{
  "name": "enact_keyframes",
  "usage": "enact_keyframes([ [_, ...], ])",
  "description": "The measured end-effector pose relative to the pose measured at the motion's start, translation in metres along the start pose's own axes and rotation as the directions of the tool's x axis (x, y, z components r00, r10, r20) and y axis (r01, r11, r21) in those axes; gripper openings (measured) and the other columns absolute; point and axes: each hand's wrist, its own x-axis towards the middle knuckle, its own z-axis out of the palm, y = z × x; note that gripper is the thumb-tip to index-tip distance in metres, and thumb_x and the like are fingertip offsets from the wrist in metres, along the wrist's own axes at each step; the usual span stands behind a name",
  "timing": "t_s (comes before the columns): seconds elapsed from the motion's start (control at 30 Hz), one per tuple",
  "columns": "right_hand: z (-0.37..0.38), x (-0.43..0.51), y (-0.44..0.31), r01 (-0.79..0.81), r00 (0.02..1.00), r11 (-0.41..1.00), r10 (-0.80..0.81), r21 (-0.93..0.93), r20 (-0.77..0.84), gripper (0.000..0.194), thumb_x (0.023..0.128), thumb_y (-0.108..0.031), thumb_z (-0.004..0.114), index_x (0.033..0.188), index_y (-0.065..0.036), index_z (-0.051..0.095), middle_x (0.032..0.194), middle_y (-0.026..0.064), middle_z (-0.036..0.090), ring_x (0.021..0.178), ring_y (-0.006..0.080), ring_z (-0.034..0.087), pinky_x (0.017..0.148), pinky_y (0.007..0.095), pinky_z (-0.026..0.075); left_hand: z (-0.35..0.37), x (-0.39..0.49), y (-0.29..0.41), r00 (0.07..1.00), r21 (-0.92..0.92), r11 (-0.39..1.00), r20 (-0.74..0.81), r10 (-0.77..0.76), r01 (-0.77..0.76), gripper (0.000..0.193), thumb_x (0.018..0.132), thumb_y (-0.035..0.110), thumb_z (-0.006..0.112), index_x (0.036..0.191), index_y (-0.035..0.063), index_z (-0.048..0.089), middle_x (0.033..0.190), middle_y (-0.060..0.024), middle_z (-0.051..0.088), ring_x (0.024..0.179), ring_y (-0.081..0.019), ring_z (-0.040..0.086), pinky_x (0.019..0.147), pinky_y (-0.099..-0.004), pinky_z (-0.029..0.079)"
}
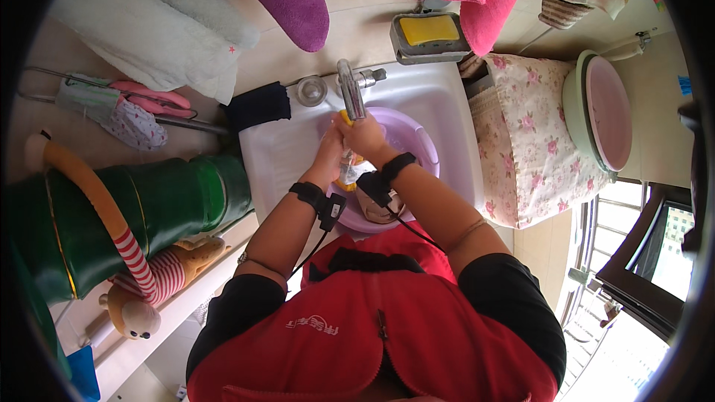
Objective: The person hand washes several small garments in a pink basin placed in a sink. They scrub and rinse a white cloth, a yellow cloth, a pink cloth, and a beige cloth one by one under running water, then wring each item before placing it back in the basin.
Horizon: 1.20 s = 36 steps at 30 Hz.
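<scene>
My left hand (330,152) and my right hand (364,137) are close together under the chrome faucet (352,92). Between them they grip a wet-looking yellow and white item (352,172), probably cloth. A yellow bit sticks out above the fingers, and the rest hangs below; my fingers hide its middle. Underneath is a light purple plastic basin (429,142) standing in the white sink (268,159). A beige item (381,206), seemingly fabric, lies in the basin near my body, partly covered by my right wrist strap's black device.
A soap holder (430,54) with a yellow bar (429,30) is mounted behind the sink. Purple (290,0) and pink towels (480,17) hang above. Right of the sink stands a flower-patterned cover (530,134); left are a dark cloth (258,106) and a green cylinder (167,190).
</scene>
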Motion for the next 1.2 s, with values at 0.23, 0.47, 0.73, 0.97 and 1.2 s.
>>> enact_keyframes([
  [0.23, -0.005, 0.006, 0.030, -0.223, 0.969, 0.745, 0.100, 0.628, 0.226, 0.028, 0.086, -0.022, 0.056, 0.100, 0.002, 0.058, 0.093, 0.0210, 0.058, 0.089, 0.0345, 0.061, 0.079, 0.0418, 0.048, -0.005, -0.004, 0.010, 0.986, -0.038, 0.996, -0.148, -0.082, 0.077, 0.053, 0.093, 0.061, 0.035, 0.104, 0.0129, 0.057, 0.087, -0.0039, 0.062, 0.072, -0.0162, 0.062, 0.063, -0.0306, 0.051],
  [0.47, 0.012, -0.034, -0.006, 0.365, 0.914, 0.911, -0.390, -0.191, -0.114, 0.031, 0.087, -0.027, 0.058, 0.102, 0.001, 0.058, 0.097, 0.0244, 0.057, 0.098, 0.0385, 0.053, 0.085, 0.0481, 0.043, -0.019, 0.019, 0.003, 0.990, -0.096, 0.994, -0.130, -0.055, 0.043, 0.052, 0.092, 0.060, 0.038, 0.102, 0.0131, 0.058, 0.091, -0.0039, 0.062, 0.086, -0.0166, 0.061, 0.068, -0.0289, 0.049],
  [0.73, 0.014, 0.014, 0.024, 0.041, 0.996, 0.987, -0.052, -0.157, -0.069, 0.034, 0.087, -0.033, 0.058, 0.090, 0.001, 0.062, 0.087, 0.0268, 0.059, 0.085, 0.0428, 0.059, 0.074, 0.0497, 0.046, -0.002, 0.011, 0.007, 0.984, 0.192, 0.973, -0.147, -0.104, 0.131, 0.042, 0.098, 0.048, 0.035, 0.096, 0.0117, 0.056, 0.065, 0.0016, 0.050, 0.050, -0.0100, 0.050, 0.046, -0.0260, 0.040],
  [0.97, -0.048, 0.020, 0.023, -0.431, 0.895, 0.705, 0.412, 0.563, 0.170, 0.043, 0.093, -0.048, 0.048, 0.097, -0.006, 0.055, 0.078, 0.0062, 0.059, 0.069, 0.0208, 0.060, 0.056, 0.0358, 0.048, -0.013, 0.002, 0.002, 0.968, 0.416, 0.888, 0.226, 0.106, -0.194, 0.049, 0.083, 0.024, 0.069, 0.121, 0.0040, 0.047, 0.108, -0.0032, 0.058, 0.097, -0.0130, 0.057, 0.085, -0.0271, 0.045],
  [1.2, -0.073, -0.016, -0.006, -0.388, 0.891, -0.009, 0.254, 0.922, 0.377, 0.047, 0.092, -0.046, 0.052, 0.115, -0.006, 0.048, 0.111, 0.0126, 0.054, 0.095, 0.0260, 0.055, 0.083, 0.0435, 0.048, -0.027, 0.008, -0.005, 0.954, 0.655, 0.738, 0.295, -0.052, -0.162, 0.065, 0.073, 0.015, 0.075, 0.129, 0.0058, 0.043, 0.119, -0.0073, 0.056, 0.111, -0.0171, 0.052, 0.097, -0.0330, 0.040],
])
